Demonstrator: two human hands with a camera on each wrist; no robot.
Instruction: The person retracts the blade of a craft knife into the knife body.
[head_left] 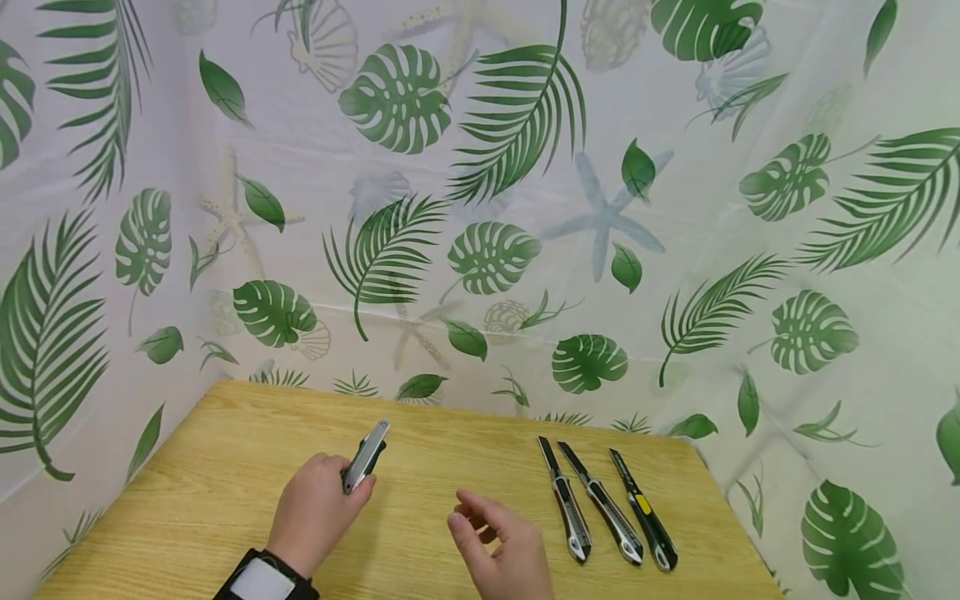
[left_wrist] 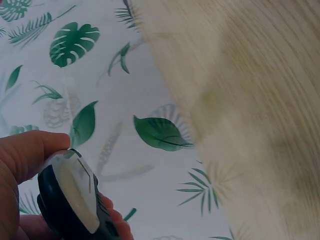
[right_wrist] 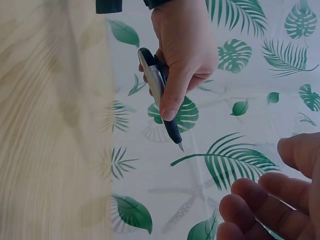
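Observation:
My left hand [head_left: 315, 508] grips a silver-and-black utility knife [head_left: 366, 457], held up above the table. In the right wrist view the same knife [right_wrist: 156, 82] slants down, and a small pointed blade shows at its tip. The left wrist view has the knife's rounded dark end [left_wrist: 67, 195] close up, between thumb and fingers. My right hand [head_left: 506, 546] hovers to the right with loosely bent fingers and holds nothing; its fingers [right_wrist: 270, 205] are spread a little in the right wrist view.
Three snap-off cutters lie on the wooden table [head_left: 420, 467] to the right: two silver-and-black ones [head_left: 573, 512] [head_left: 615, 521] and a black one with a yellow slider [head_left: 651, 521]. A leaf-printed curtain [head_left: 480, 333] stands behind the table and at both sides.

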